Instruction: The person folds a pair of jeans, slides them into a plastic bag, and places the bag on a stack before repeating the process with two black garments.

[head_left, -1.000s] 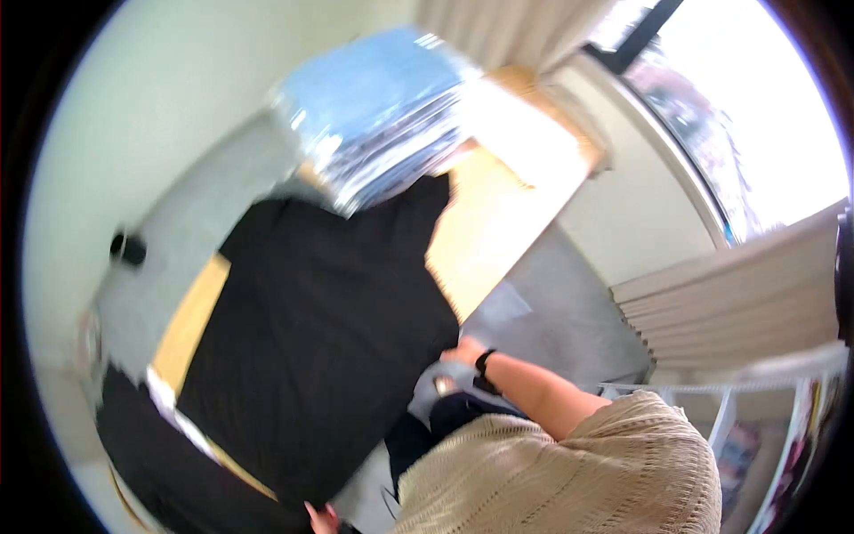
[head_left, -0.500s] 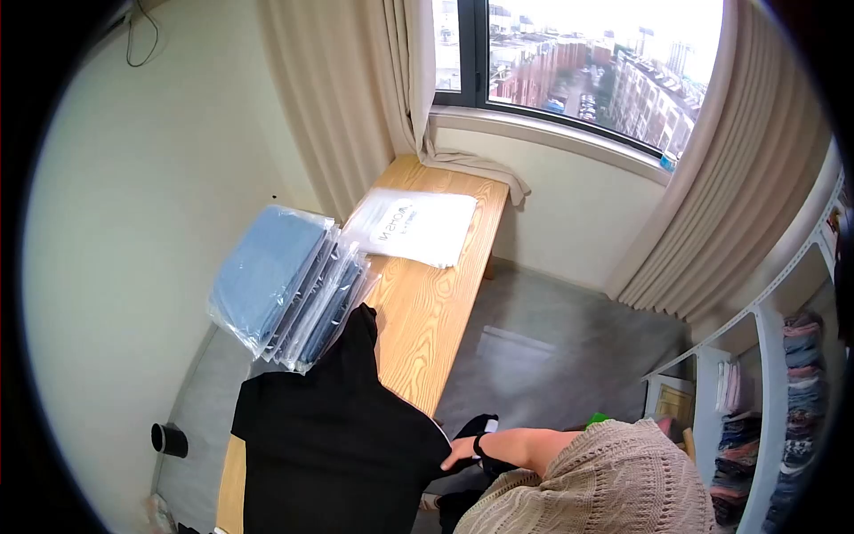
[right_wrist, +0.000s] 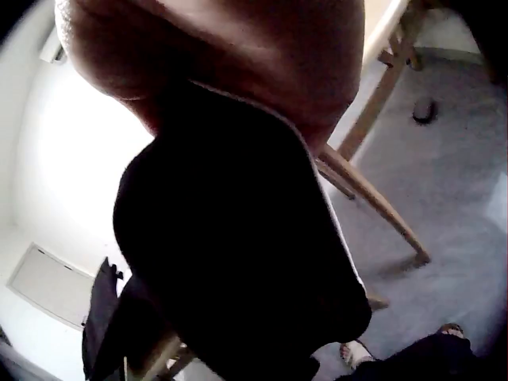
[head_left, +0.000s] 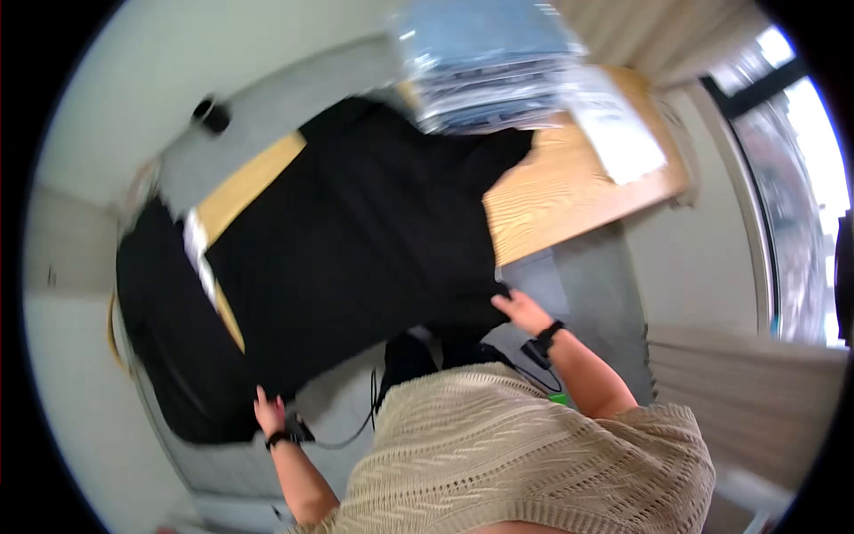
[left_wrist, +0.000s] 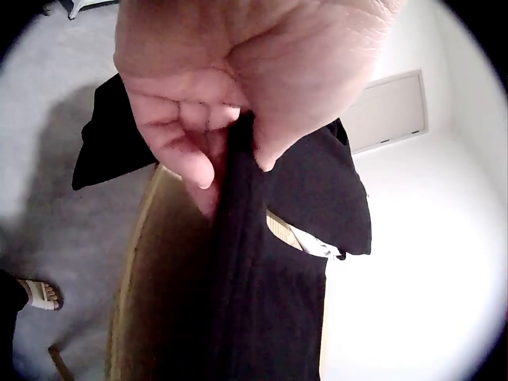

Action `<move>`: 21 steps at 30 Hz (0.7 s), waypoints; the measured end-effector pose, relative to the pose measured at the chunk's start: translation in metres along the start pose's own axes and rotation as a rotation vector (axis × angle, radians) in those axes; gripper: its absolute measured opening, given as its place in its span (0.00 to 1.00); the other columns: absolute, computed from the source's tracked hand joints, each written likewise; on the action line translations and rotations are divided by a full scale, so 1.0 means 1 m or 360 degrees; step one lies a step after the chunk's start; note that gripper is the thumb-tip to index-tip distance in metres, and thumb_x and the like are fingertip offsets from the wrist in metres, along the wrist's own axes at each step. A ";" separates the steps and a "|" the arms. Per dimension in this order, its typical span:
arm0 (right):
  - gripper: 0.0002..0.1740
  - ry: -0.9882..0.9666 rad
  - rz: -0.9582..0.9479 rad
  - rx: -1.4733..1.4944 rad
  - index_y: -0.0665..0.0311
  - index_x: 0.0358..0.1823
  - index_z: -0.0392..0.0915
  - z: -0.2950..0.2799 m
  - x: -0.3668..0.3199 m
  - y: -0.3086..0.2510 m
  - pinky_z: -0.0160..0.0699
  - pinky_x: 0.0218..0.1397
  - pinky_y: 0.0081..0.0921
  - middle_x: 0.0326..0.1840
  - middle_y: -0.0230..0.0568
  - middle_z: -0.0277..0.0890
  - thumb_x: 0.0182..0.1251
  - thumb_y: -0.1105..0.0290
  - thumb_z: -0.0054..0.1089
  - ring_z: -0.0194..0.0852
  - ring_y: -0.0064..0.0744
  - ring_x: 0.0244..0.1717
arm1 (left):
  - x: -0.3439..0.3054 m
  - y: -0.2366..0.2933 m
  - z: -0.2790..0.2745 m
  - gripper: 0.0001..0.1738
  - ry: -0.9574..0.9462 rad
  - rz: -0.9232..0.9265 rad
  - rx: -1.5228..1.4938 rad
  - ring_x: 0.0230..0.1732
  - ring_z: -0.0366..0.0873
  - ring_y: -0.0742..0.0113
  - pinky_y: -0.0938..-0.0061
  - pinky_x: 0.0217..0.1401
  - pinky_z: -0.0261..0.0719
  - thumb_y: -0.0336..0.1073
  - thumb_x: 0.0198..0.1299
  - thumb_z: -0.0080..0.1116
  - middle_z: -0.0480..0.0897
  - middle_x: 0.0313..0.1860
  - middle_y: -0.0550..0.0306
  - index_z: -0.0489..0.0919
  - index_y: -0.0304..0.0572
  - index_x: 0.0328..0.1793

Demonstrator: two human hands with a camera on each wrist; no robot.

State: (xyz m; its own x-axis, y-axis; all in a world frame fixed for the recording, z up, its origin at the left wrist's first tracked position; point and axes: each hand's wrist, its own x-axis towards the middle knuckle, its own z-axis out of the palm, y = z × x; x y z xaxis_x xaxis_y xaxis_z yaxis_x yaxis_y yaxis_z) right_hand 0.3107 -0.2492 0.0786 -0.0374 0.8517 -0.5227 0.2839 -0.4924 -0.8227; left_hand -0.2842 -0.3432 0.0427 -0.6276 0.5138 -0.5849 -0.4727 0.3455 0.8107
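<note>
A black garment lies spread over the wooden table, one sleeve reaching toward the bagged stack. At its lower left edge is my left hand; the left wrist view shows this hand pinching a fold of the black cloth between thumb and fingers. My right hand grips the garment's edge at the near right. In the right wrist view black cloth hangs from the right hand, whose fingertips are hidden.
Clear bags of folded blue clothes are stacked at the back, beside a white package. More black cloth hangs at the table's left end, near a white strip. A black bin stands on the floor behind.
The head view has swung from the window back down to the table. Both hands now show in it; the left was out of view half a second ago. The right still holds the garment's edge.
</note>
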 end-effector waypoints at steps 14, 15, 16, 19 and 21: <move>0.13 -0.0410 0.0626 0.0411 0.72 0.45 0.77 -0.019 0.012 -0.081 0.74 0.47 0.22 0.41 0.36 0.81 0.68 0.68 0.53 0.78 0.24 0.40 | 0.008 -0.052 -0.058 0.12 0.0132 -0.0546 -0.0096 0.24 0.77 0.72 0.85 0.22 0.74 0.45 0.60 0.60 0.81 0.29 0.62 0.77 0.46 0.41; 0.13 -0.0397 0.0565 0.0460 0.71 0.47 0.76 -0.013 0.016 -0.106 0.74 0.48 0.22 0.43 0.37 0.80 0.68 0.68 0.53 0.78 0.24 0.41 | 0.007 -0.040 -0.052 0.11 0.0110 -0.0581 -0.0184 0.23 0.77 0.72 0.86 0.21 0.73 0.44 0.59 0.61 0.81 0.28 0.63 0.78 0.47 0.40; 0.14 -0.0381 0.0492 0.0514 0.71 0.48 0.76 -0.004 0.022 -0.129 0.74 0.50 0.23 0.45 0.37 0.80 0.68 0.69 0.53 0.78 0.25 0.42 | 0.006 -0.024 -0.038 0.11 0.0150 -0.0593 -0.0299 0.20 0.77 0.70 0.87 0.17 0.72 0.41 0.58 0.61 0.80 0.26 0.60 0.76 0.43 0.38; 0.14 -0.0304 0.0372 0.0618 0.71 0.50 0.74 0.005 0.059 -0.171 0.72 0.56 0.25 0.49 0.39 0.78 0.67 0.70 0.52 0.77 0.29 0.48 | 0.028 0.015 -0.020 0.10 0.0068 -0.0580 -0.0393 0.19 0.78 0.70 0.87 0.16 0.74 0.40 0.58 0.61 0.80 0.23 0.60 0.75 0.43 0.35; 0.15 -0.0300 0.0343 0.0641 0.72 0.50 0.74 0.017 0.097 -0.193 0.71 0.58 0.26 0.48 0.38 0.79 0.67 0.69 0.53 0.76 0.29 0.50 | 0.054 0.031 -0.002 0.10 0.0005 -0.0510 -0.0453 0.21 0.79 0.68 0.86 0.17 0.76 0.40 0.59 0.60 0.80 0.23 0.59 0.75 0.42 0.35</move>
State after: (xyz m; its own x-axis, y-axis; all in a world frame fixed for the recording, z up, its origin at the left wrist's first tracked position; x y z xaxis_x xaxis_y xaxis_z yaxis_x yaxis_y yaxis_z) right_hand 0.2358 -0.0743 0.1832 -0.2016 0.6942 -0.6910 -0.0875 -0.7154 -0.6932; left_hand -0.3340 -0.3062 0.0356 -0.4228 0.4132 -0.8065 -0.7957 0.2567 0.5486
